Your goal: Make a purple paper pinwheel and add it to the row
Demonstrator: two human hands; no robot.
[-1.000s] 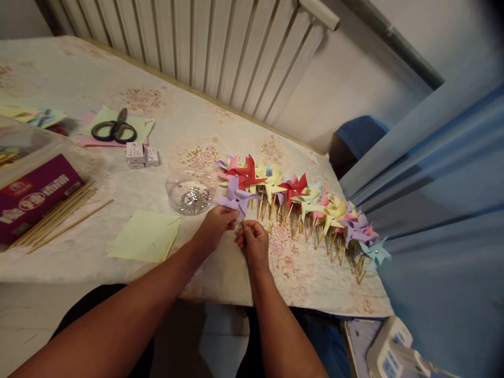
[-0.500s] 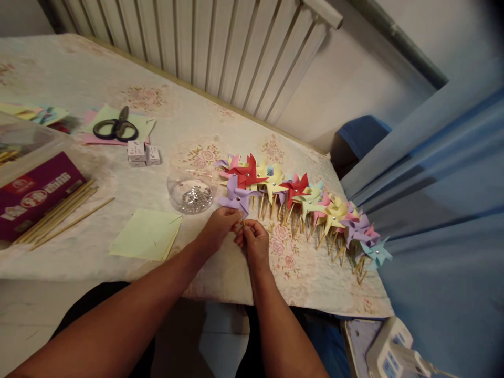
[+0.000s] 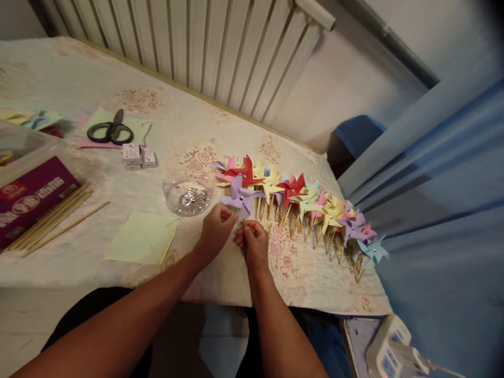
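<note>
My right hand [image 3: 255, 242] pinches the wooden stick of a purple paper pinwheel [image 3: 241, 198], whose head stands just above the fingertips. My left hand [image 3: 216, 226] is just left of the stick, fingers curled, close to the pinwheel's lower blade; whether anything is between its fingers is too small to tell. Beyond and to the right lies a row of finished pinwheels [image 3: 309, 202] in red, yellow, purple, green and pink. A clear round dish [image 3: 188, 194] with small silver pins stands left of the purple pinwheel.
Green paper squares [image 3: 142, 239] lie left of my hands. Farther left are wooden sticks [image 3: 55, 218], a purple box [image 3: 35, 197] and a clear plastic bin. Black scissors [image 3: 111, 131] rest on paper behind small white boxes [image 3: 138, 156]. A power strip [image 3: 389, 349] is at the lower right.
My left hand has drawn back slightly to the left, away from the purple pinwheel's stick. My right hand stays on the stick. The view has shifted a little.
</note>
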